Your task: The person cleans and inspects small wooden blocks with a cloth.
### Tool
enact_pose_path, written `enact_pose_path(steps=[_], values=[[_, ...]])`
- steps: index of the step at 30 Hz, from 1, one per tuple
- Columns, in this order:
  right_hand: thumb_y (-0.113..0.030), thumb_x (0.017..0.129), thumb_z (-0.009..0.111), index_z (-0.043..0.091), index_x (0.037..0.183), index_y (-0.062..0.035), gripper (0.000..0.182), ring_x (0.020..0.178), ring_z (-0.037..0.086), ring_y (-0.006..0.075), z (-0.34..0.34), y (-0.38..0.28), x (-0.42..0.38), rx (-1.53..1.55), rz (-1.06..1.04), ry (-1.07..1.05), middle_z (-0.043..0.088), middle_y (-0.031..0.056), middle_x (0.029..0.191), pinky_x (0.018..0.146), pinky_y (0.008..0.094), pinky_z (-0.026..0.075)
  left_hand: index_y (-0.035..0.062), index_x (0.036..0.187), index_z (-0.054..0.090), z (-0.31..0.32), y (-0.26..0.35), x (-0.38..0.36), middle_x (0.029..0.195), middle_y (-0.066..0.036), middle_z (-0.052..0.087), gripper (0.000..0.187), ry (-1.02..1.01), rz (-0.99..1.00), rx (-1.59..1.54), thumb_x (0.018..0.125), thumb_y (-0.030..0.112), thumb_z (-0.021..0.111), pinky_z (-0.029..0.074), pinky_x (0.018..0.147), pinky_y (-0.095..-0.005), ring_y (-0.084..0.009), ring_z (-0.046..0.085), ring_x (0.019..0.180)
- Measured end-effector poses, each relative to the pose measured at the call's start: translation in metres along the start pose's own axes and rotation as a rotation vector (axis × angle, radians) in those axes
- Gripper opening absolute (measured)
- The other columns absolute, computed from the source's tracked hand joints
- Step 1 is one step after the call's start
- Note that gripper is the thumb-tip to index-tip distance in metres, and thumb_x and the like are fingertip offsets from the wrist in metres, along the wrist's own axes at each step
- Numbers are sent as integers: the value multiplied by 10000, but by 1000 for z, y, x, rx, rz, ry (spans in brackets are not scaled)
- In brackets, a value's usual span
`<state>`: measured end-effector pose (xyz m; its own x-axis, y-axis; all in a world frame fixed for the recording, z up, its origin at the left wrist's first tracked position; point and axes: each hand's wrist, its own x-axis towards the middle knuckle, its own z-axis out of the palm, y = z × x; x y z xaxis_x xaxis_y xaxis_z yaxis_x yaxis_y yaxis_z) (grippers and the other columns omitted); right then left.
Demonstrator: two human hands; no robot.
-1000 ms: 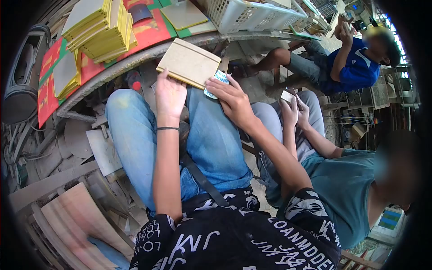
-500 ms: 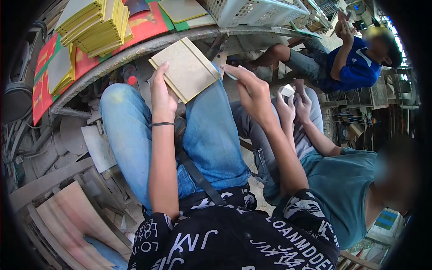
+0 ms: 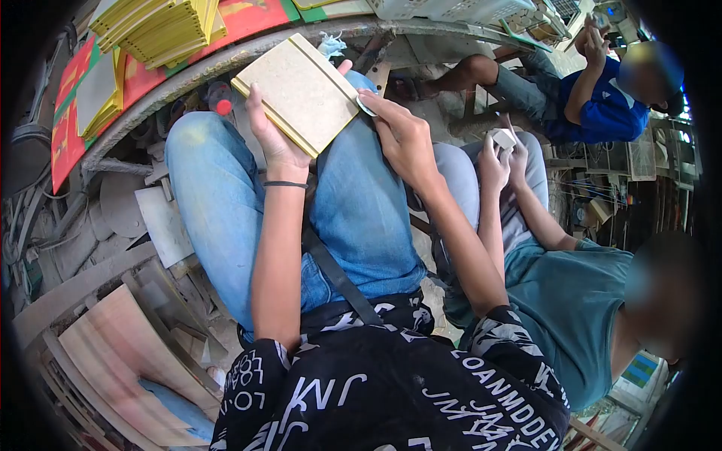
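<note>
A flat rectangular board point(image 3: 297, 94) with a tan face, yellow edges and a narrow line along its right side is tilted above my knees. My left hand point(image 3: 282, 139) grips it from below, thumb on the near left edge and fingertips showing past the far side. Close against the board's right edge is my right hand point(image 3: 410, 139), its fingers pinching a small thin pale piece point(image 3: 366, 105). What that piece is made of is not clear. Similar yellow-edged boards point(image 3: 162, 30) stand stacked at upper left.
The stacks rest on a red and green sheet point(image 3: 64, 161) along a bench edge point(image 3: 188, 79). A white plastic crate point(image 3: 451, 9) is behind. Close on my right, a co-worker in teal point(image 3: 556, 301) handles a pale block point(image 3: 503, 139). Another person in blue point(image 3: 613, 105) sits farther off.
The board and my left hand have shifted slightly up and tilted. My right hand has moved left, bringing the pale piece up to the board's right edge.
</note>
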<state>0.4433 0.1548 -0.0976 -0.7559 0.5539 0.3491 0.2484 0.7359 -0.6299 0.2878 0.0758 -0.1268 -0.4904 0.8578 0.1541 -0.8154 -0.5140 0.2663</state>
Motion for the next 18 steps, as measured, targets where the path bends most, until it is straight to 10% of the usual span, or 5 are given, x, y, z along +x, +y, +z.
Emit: enact_pose_path(steps=[18], values=[[76,789,546,635,1162,-85,416,1204,549,223,4,4,8,-118,-94,65,631,69,1211,1043,398,370,17,1354,367,6,-1,6,1297,-250,454,763,386,164,104,836,576,414,394,983,-576,-506,499,1142]])
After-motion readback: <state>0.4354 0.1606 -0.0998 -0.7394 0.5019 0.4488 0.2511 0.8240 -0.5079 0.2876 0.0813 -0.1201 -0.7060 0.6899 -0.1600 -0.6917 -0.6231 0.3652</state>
